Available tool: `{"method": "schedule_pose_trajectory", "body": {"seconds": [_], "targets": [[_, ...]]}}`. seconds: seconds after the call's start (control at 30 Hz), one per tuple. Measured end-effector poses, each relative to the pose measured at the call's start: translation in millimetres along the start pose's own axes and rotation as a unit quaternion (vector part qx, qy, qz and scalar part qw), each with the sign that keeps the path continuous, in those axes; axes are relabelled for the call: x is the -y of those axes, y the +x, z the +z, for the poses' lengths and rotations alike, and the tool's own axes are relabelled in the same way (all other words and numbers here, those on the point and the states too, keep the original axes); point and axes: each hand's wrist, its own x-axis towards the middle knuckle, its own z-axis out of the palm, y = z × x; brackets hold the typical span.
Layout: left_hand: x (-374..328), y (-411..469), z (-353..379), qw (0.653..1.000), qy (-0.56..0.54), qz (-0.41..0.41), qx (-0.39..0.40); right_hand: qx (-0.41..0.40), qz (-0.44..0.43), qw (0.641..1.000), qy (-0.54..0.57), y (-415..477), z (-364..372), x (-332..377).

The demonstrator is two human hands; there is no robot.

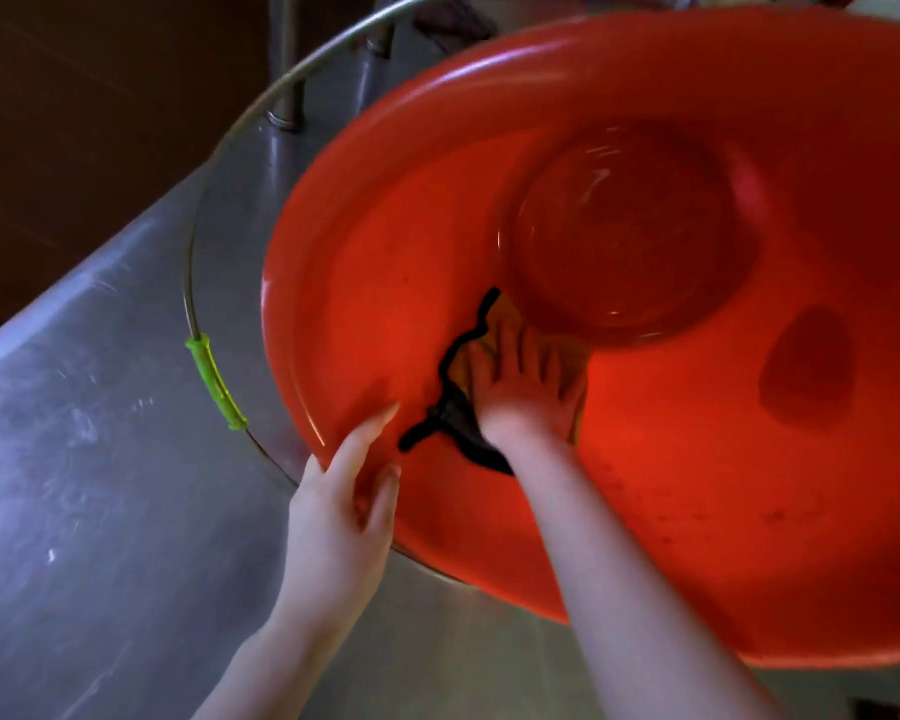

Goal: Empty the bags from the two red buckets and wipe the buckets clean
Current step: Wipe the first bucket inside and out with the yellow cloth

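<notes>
The red bucket (697, 511) stands tipped toward the camera on a scratched steel surface (100, 459), its mouth filling most of the view. Inside, the right hand (526, 387) presses a yellow, black-edged cloth (455, 407) against the near wall just below the round bottom, fingers spread flat. The left hand (344, 517) grips the near rim, fingers curled over it. The wire handle (193, 262) with its green grip (217, 381) lies on the surface to the bucket's left. Metal posts (287, 70) rise behind.
</notes>
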Motion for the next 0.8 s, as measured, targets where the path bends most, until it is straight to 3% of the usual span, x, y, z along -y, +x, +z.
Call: {"method": "schedule_pose_trajectory", "body": {"seconds": [0.17,0.3,0.4,0.53,0.67,0.8], "targets": [[3,-1,7,1.0,-0.02,-0.021,-0.013,0.039,0.022,0.999,0.011,30,-9,10],[1,-2,8,1.0,-0.02,-0.018,-0.016,-0.015,-0.08,0.997,-0.009,-50,7,18],[-2,1,4,0.999,-0.034,-0.029,-0.009,-0.012,-0.116,0.993,0.0,-91,9,23],[-3,0,2,0.999,-0.03,-0.041,0.01,-0.018,-0.079,0.997,-0.011,-42,5,23],[-10,-3,1,0.998,-0.028,-0.049,0.021,0.031,0.028,0.995,0.086,37,-6,26],[-31,-3,-14,0.999,0.023,-0.039,0.014,0.001,0.014,0.996,0.086,49,2,25]]}}
